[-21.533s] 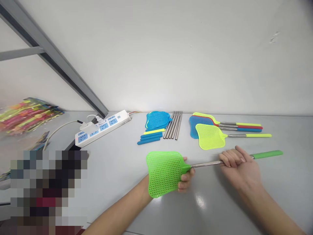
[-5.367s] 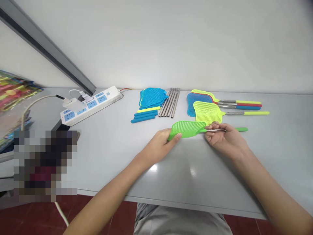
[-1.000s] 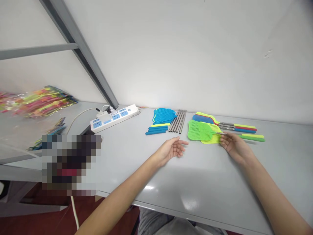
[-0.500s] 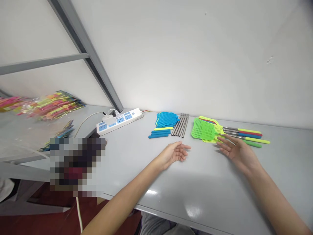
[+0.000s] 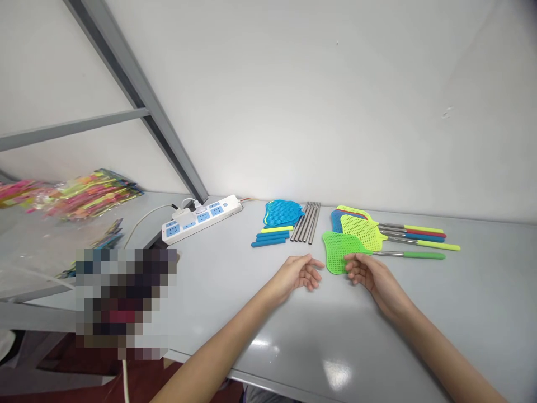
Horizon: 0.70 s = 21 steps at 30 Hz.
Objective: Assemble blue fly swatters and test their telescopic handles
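My left hand (image 5: 297, 275) is open above the grey table, palm turned inward and fingers loosely bent, with nothing in it. Opposite it, my right hand (image 5: 371, 275) is also empty, its fingers relaxed and apart. Its fingertips overlap the lower right of a green fly swatter (image 5: 339, 249); whether they touch it I cannot tell. Behind that swatter lie a yellow fly swatter (image 5: 361, 230) and several others, with metal rods and coloured grips pointing right. Further left are blue swatter heads (image 5: 282, 212), several loose metal tubes (image 5: 307, 223), and blue and yellow grips (image 5: 271, 237).
A white power strip (image 5: 202, 217) with plugs in it stands at the back left. Bags of colourful items (image 5: 90, 193) lie at the far left. A grey metal frame post (image 5: 159, 129) rises there, beside a pixelated area. The wall closes off the back.
The green swatter has come nearer to me and off the yellow one's head. My right hand has moved left and down, closer to my left hand. The whole view has shifted slightly.
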Each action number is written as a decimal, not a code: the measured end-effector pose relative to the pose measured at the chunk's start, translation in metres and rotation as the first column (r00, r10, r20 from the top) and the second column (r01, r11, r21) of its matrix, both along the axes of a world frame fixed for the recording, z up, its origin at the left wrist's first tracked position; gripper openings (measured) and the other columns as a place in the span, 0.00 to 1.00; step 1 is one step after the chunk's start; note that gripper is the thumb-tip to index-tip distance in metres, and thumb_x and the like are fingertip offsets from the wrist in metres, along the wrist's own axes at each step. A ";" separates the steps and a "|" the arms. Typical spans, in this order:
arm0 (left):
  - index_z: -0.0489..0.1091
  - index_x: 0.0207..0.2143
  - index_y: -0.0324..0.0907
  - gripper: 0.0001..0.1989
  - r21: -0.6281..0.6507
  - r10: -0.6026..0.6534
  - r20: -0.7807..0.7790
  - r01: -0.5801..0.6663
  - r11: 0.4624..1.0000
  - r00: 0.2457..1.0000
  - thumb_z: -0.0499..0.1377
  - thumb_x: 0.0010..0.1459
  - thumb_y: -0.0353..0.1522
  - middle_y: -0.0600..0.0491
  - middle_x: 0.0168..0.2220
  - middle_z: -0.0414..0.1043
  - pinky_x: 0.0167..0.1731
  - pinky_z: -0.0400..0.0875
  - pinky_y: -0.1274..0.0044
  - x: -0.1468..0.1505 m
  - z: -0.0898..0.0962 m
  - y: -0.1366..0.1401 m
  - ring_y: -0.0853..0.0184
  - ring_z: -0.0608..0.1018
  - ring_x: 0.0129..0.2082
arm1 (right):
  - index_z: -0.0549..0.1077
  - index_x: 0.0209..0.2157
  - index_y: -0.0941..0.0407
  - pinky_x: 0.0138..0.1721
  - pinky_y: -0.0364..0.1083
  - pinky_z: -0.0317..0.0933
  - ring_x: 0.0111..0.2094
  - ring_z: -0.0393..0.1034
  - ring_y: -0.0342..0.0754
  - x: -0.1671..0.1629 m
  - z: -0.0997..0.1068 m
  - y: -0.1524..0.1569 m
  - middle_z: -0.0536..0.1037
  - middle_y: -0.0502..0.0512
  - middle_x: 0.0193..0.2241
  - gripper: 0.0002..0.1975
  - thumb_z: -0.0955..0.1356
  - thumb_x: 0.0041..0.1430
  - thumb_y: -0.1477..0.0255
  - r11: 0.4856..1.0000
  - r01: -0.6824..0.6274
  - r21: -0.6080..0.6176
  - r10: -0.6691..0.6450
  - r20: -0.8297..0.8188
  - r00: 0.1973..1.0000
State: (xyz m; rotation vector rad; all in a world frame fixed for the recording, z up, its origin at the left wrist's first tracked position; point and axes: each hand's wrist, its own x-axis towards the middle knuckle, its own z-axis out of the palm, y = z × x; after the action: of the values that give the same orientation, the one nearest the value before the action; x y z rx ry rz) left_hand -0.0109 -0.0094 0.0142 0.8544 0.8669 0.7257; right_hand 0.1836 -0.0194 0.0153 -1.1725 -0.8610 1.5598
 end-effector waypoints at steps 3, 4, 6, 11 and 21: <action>0.69 0.32 0.32 0.21 0.042 0.031 -0.067 -0.028 0.999 0.997 0.50 0.51 0.43 0.50 0.21 0.68 0.19 0.61 0.79 0.004 -0.003 0.000 0.71 0.69 0.17 | 0.72 0.29 0.60 0.22 0.42 0.59 0.22 0.64 0.42 0.001 0.000 0.002 0.71 0.54 0.23 0.12 0.65 0.49 0.65 1.000 0.004 0.000 -0.004 -0.017 1.000; 0.68 0.32 0.33 0.21 0.079 0.055 -0.102 -0.047 0.996 0.993 0.50 0.52 0.43 0.51 0.21 0.67 0.18 0.61 0.79 0.006 -0.005 0.000 0.71 0.69 0.17 | 0.72 0.29 0.60 0.21 0.42 0.59 0.22 0.64 0.42 0.001 -0.001 0.002 0.71 0.54 0.23 0.12 0.65 0.49 0.65 1.000 0.005 -0.001 -0.005 -0.020 1.000; 0.68 0.31 0.34 0.20 0.207 0.138 -0.196 -0.096 0.974 0.971 0.49 0.52 0.43 0.52 0.20 0.65 0.18 0.60 0.80 0.008 -0.007 -0.001 0.71 0.68 0.17 | 0.72 0.29 0.60 0.21 0.41 0.58 0.22 0.63 0.42 0.001 -0.001 0.002 0.71 0.54 0.22 0.11 0.65 0.50 0.65 1.000 0.006 -0.001 -0.006 -0.022 1.000; 0.70 0.31 0.40 0.14 0.658 0.386 -0.429 -0.011 0.753 0.817 0.49 0.55 0.38 0.51 0.28 0.68 0.30 0.63 0.77 0.007 -0.004 -0.005 0.68 0.69 0.28 | 0.72 0.29 0.59 0.21 0.41 0.58 0.21 0.63 0.41 0.001 -0.003 0.002 0.71 0.53 0.22 0.11 0.65 0.50 0.65 1.000 0.001 0.013 -0.001 -0.039 0.999; 0.53 0.53 0.36 0.22 0.737 0.615 -0.672 0.454 0.500 0.413 0.44 0.57 0.34 0.42 0.50 0.56 0.46 0.54 0.66 0.023 -0.017 -0.006 0.58 0.59 0.49 | 0.72 0.28 0.58 0.20 0.40 0.57 0.20 0.62 0.40 0.003 -0.004 0.006 0.70 0.51 0.21 0.10 0.65 0.49 0.66 1.000 0.006 -0.007 -0.007 -0.115 0.993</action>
State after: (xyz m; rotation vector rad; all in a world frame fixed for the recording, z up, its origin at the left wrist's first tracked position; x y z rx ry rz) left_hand 0.0119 -0.0151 -0.0023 2.3805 1.5996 0.7667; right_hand 0.1867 -0.0134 0.0110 -1.0776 -0.7758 1.6093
